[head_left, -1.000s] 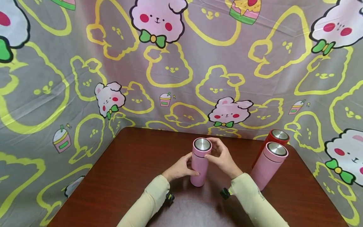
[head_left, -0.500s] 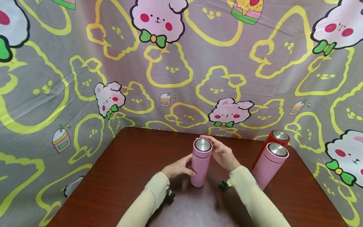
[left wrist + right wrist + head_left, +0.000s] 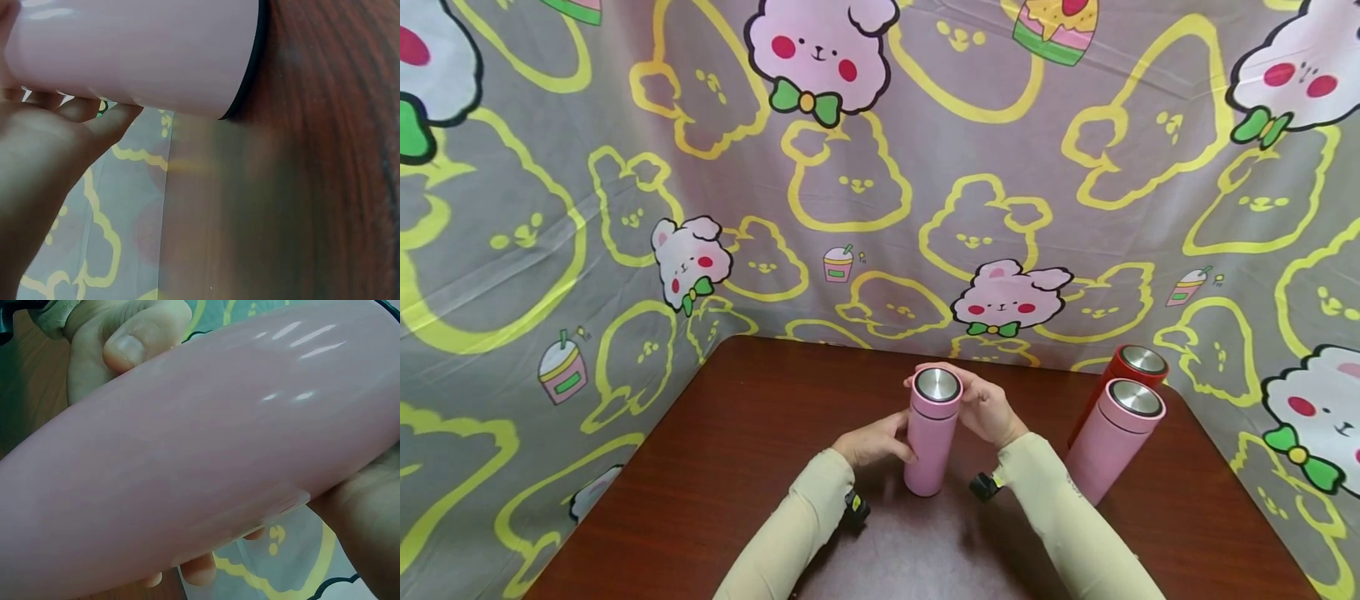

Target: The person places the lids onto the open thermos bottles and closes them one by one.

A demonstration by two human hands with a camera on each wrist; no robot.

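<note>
A pink thermos (image 3: pixel 931 446) with a steel-topped lid (image 3: pixel 937 386) stands upright on the table in front of me. My left hand (image 3: pixel 874 440) grips the body from the left, thumb on the near side. In the left wrist view, fingertips (image 3: pixel 119 119) of that hand lie along the thermos's far side. Higher up, my right hand (image 3: pixel 988 408) curls round the back of the lid, its fingertips showing at the lid's left; the thumb is hidden. The right wrist view is mostly filled by the thermos body (image 3: pixel 206 437), with part of the right hand (image 3: pixel 369 519) against it.
A second pink thermos (image 3: pixel 1112 446) stands to the right, near my right forearm. Behind it is a red thermos (image 3: pixel 1138 367), partly covered. Patterned cloth (image 3: pixel 880 192) hangs along the back and sides of the dark wooden table (image 3: pixel 760 417).
My right thumb has left the front of the lid, and the fingers have slid leftward round its back. The left hand keeps its grip on the thermos, which stays in place.
</note>
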